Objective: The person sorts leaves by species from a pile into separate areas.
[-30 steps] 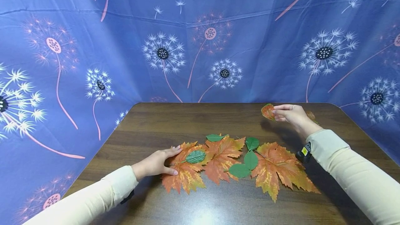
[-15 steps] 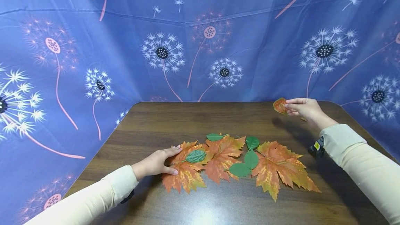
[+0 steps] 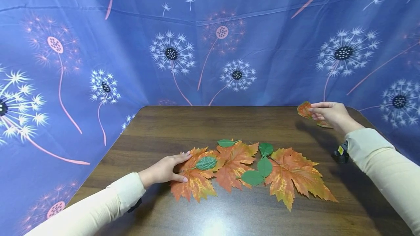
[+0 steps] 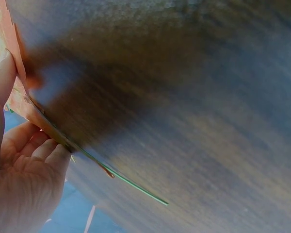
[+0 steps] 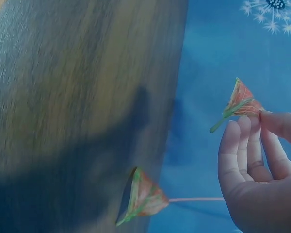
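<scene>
In the head view my left hand (image 3: 167, 169) rests on the leftmost orange maple leaf (image 3: 197, 188), thumb and fingers spread apart at its stem end. The left wrist view shows a green stem (image 4: 136, 184) sticking out past the fingertips. My right hand (image 3: 333, 114), raised over the far right of the table, pinches a small rounded red-orange leaf (image 3: 304, 109) with a green edge, between thumb and fingers. Below that hand lies a similar red-orange leaf (image 5: 148, 196), partly hidden by the hand in the head view.
Two more orange maple leaves, one in the middle (image 3: 233, 163) and one at right (image 3: 292, 174), lie on the wooden table (image 3: 183, 123). Several green leaves (image 3: 252, 177) lie on and between them. Behind the table hangs a blue dandelion-print cloth (image 3: 272, 65).
My right hand has moved right and slightly farther back, carrying the red-orange leaf. More of the similar leaf beneath it shows now. My left hand stays in place.
</scene>
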The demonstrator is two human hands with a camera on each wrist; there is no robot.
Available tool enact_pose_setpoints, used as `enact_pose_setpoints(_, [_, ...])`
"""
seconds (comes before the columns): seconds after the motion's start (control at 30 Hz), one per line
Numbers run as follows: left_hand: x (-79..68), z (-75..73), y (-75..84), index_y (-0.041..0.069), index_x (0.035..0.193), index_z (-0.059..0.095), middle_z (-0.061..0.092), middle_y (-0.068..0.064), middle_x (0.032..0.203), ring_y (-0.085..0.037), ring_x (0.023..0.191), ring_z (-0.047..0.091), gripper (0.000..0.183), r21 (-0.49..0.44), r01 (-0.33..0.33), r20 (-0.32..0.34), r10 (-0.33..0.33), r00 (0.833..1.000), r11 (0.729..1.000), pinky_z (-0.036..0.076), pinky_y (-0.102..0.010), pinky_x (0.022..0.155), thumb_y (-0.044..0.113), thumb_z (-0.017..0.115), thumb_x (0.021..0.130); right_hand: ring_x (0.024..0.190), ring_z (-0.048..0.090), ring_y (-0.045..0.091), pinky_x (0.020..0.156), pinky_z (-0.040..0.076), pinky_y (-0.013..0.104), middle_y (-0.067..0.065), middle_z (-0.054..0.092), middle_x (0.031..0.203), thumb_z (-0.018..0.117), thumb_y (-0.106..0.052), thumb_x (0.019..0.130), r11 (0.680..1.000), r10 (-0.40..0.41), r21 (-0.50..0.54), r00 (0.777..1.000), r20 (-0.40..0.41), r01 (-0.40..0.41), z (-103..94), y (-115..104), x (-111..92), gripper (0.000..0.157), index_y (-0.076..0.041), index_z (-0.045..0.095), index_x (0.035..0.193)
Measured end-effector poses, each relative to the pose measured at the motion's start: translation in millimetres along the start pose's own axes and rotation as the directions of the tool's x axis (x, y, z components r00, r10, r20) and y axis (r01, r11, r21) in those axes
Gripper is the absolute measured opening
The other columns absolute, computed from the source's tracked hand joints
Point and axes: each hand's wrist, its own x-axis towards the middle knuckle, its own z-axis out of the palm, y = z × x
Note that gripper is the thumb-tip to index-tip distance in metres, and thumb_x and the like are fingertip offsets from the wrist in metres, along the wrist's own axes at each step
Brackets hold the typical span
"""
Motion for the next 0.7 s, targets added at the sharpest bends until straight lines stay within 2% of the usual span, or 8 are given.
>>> enact_pose_setpoints(0.3, [1.4, 1.0, -1.2, 0.003, 0.149, 0.038, 0.033, -0.019, 0.155, -0.040, 0.142, 0.031, 0.084, 0.009, -0.004, 0.000, 0.004, 1.000, 1.000, 0.028, -0.058, 0.112, 0.037, 0.075, 0.082, 0.070, 0.068, 0.001, 0.067, 0.058, 0.023, -0.018, 0.069, 0.072, 0.064, -0.022, 0.095, 0.999, 0.007, -0.053, 0.999, -0.052, -0.010, -16.6, 14.1, 7.7, 0.025, -0.038, 0.068, 0.076])
enact_pose_setpoints(0.43, [0.8, 0.8, -0.6, 0.002, 0.148, 0.038, 0.033, -0.020, 0.154, -0.040, 0.142, 0.031, 0.083, 0.009, -0.007, -0.002, 0.007, 1.000, 1.000, 0.028, -0.058, 0.112, 0.036, 0.075, 0.082, 0.070, 0.068, 0.002, 0.068, 0.059, 0.025, -0.018, 0.069, 0.072, 0.065, -0.021, 0.094, 0.999, 0.021, -0.042, 0.997, -0.068, -0.024, -21.7, 21.6, 10.0, 0.025, -0.036, 0.069, 0.075])
enact_pose_setpoints(0.53, [0.8, 0.1, 0.2, 0.002, 0.148, 0.038, 0.033, -0.020, 0.154, -0.040, 0.142, 0.031, 0.083, 0.010, -0.004, -0.001, 0.004, 1.000, 1.000, 0.028, -0.058, 0.112, 0.036, 0.075, 0.082, 0.068, 0.069, 0.004, 0.068, 0.059, 0.026, -0.017, 0.070, 0.073, 0.067, -0.020, 0.092, 1.000, 0.010, -0.002, 0.998, -0.069, -0.011, -31.5, 37.4, 22.8, 0.021, -0.033, 0.070, 0.077])
enact_pose_setpoints(0.7, [1.3, 0.1, 1.7, 0.001, 0.148, 0.038, 0.033, -0.021, 0.154, -0.041, 0.142, 0.032, 0.083, 0.015, -0.004, -0.001, 0.004, 1.000, 1.000, 0.029, -0.058, 0.112, 0.035, 0.076, 0.082, 0.067, 0.070, 0.006, 0.065, 0.059, 0.026, -0.014, 0.072, 0.075, 0.076, -0.025, 0.085, 0.998, 0.002, 0.067, 0.997, -0.074, 0.003, -56.2, 77.2, 57.9, 0.007, -0.029, 0.074, 0.081])
